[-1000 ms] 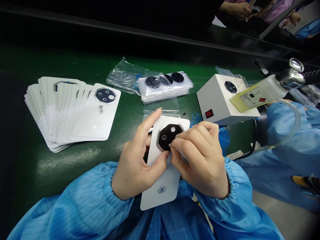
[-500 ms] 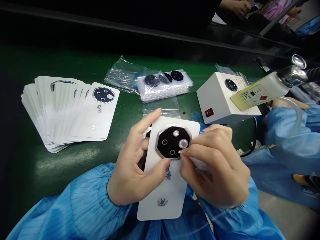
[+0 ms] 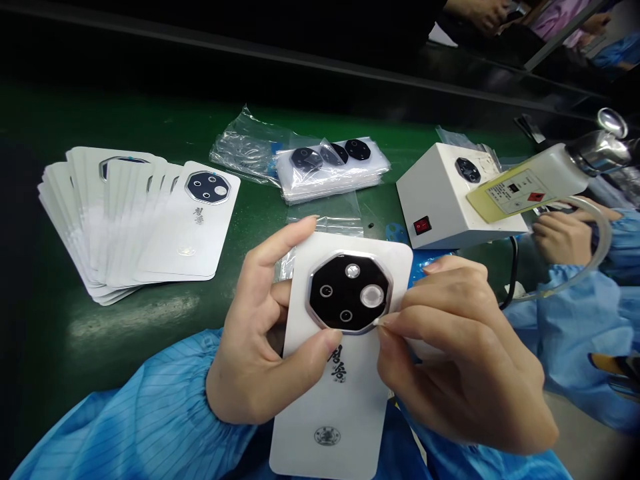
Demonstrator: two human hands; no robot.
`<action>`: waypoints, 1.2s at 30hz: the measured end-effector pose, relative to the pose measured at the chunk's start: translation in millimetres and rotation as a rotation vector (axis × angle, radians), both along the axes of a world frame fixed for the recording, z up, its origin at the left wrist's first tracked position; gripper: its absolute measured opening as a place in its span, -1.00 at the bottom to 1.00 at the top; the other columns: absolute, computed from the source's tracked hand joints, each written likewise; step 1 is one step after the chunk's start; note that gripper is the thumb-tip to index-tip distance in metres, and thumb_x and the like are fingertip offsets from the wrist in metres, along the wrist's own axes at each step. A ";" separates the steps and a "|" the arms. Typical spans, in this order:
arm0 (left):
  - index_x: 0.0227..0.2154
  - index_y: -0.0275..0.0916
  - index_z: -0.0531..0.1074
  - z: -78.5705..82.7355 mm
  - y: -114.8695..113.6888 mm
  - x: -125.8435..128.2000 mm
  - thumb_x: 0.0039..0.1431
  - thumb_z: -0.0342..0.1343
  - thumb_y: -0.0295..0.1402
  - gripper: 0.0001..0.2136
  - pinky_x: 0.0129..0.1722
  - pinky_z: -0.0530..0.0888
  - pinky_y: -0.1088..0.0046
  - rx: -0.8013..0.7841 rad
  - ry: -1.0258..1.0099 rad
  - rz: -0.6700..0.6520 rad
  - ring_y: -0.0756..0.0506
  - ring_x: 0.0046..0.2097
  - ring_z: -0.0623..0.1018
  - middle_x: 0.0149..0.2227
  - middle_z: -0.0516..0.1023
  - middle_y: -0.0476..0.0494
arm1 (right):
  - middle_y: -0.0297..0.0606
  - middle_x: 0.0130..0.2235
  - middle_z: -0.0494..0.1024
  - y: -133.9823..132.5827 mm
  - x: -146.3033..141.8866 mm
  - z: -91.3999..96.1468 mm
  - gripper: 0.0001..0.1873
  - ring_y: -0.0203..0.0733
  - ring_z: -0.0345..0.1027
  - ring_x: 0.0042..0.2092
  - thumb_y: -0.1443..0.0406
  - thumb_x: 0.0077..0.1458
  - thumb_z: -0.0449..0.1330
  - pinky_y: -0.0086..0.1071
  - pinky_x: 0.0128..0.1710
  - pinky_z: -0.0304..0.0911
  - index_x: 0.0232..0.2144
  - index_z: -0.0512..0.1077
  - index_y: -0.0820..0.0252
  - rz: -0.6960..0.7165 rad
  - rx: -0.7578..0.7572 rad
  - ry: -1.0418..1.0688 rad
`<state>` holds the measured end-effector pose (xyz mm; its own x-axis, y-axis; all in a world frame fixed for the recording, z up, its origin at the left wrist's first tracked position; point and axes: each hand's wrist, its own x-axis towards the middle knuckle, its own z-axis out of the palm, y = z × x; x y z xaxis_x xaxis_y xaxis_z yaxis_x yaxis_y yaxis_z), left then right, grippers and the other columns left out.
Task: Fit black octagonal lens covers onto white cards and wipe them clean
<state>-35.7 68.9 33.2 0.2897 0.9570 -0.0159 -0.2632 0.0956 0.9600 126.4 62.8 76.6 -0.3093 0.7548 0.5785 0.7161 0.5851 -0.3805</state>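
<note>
My left hand [image 3: 265, 333] grips a white phone back cover [image 3: 340, 387] by its left edge, thumb pressed just below the black octagonal camera plate [image 3: 350, 292]. My right hand [image 3: 465, 373] is closed in a pinch at the plate's lower right corner, thumb and forefinger tips together on something too thin to make out. The cover is tilted toward me above the green table [image 3: 165, 320]. Blue sleeves cover both my forearms.
A fanned stack of white covers [image 3: 135, 220] lies at the left. Clear bags with camera plates [image 3: 325, 167] sit behind. A white box with a red switch [image 3: 450, 200] and a labelled bottle [image 3: 530, 187] stand at the right, beside another person's hand [image 3: 560, 237].
The cover has come closer to me and appears larger. My right fingers slid from the middle of the camera plate to its lower right corner. The other person's hand came into view at the right.
</note>
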 end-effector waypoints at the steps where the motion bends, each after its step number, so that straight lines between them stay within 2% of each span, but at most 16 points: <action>1: 0.13 0.21 0.08 0.3 -0.1 0.1 0.06 0.13 -0.47 -0.37 -0.69 0.30 0.66 -0.007 -0.007 -0.003 0.11 -0.62 0.36 -0.45 0.55 0.14 | -0.31 -0.49 0.44 0.0 0.1 -0.1 -0.79 -0.24 0.29 -0.46 0.50 -0.08 0.20 -0.13 -0.35 0.23 -0.40 0.29 0.16 0.005 -0.002 0.001; 6: 0.10 0.27 0.09 2.6 0.1 1.0 0.06 0.11 -0.50 -0.37 -0.69 0.33 0.65 0.000 -0.005 0.003 0.10 -0.63 0.37 -0.48 0.51 0.20 | -0.31 -0.48 0.44 -0.2 0.4 -2.4 -0.80 -0.25 0.30 -0.44 0.52 -0.07 0.20 -0.12 -0.34 0.23 -0.40 0.30 0.20 0.002 0.018 0.029; 11: 0.10 0.28 0.10 0.8 1.1 1.2 0.06 0.12 -0.49 -0.38 -0.72 0.31 0.63 0.041 -0.001 -0.001 0.09 -0.64 0.36 -0.47 0.49 0.17 | -0.32 -0.48 0.44 0.7 -0.2 -4.2 -0.79 -0.24 0.29 -0.45 0.50 -0.07 0.20 -0.12 -0.34 0.23 -0.39 0.29 0.16 -0.010 0.003 0.017; 18: 0.12 0.24 0.07 1.2 0.1 2.4 0.08 0.07 -0.53 -0.37 -0.68 0.30 0.64 0.065 -0.006 -0.006 0.10 -0.62 0.37 -0.46 0.50 0.14 | -0.30 -0.48 0.44 1.2 1.2 -7.8 -0.79 -0.25 0.29 -0.45 0.53 -0.10 0.22 -0.12 -0.36 0.21 -0.40 0.32 0.23 0.012 0.040 0.032; 24: 0.10 0.31 0.08 1.0 -1.1 3.7 0.07 0.08 -0.51 -0.37 -0.70 0.28 0.60 0.078 0.030 -0.001 0.08 -0.65 0.33 -0.48 0.49 0.15 | -0.31 -0.49 0.43 3.0 3.2 -5.9 -0.77 -0.25 0.28 -0.45 0.56 -0.11 0.22 -0.15 -0.38 0.19 -0.41 0.32 0.23 0.042 0.034 0.011; 31: 0.17 0.18 0.03 -7.3 -2.6 4.8 0.09 0.07 -0.48 -0.37 -0.74 0.24 0.57 0.203 0.125 0.018 0.08 -0.70 0.31 -0.50 0.48 0.09 | -0.29 -0.46 0.44 1.7 -3.8 -7.7 -0.86 -0.27 0.25 -0.42 0.50 -0.05 0.22 -0.14 -0.29 0.18 -0.43 0.35 0.23 -0.044 0.080 -0.050; 36: 0.22 0.02 0.00 -15.3 0.0 4.1 0.06 0.09 -0.50 -0.32 -0.75 0.33 0.57 0.348 0.150 0.017 0.05 -0.67 0.40 -0.51 0.49 0.07 | -0.34 -0.44 0.43 3.5 -9.4 -10.9 -0.90 -0.29 0.22 -0.40 0.46 -0.01 0.19 -0.17 -0.22 0.15 -0.45 0.37 0.19 -0.068 0.112 -0.119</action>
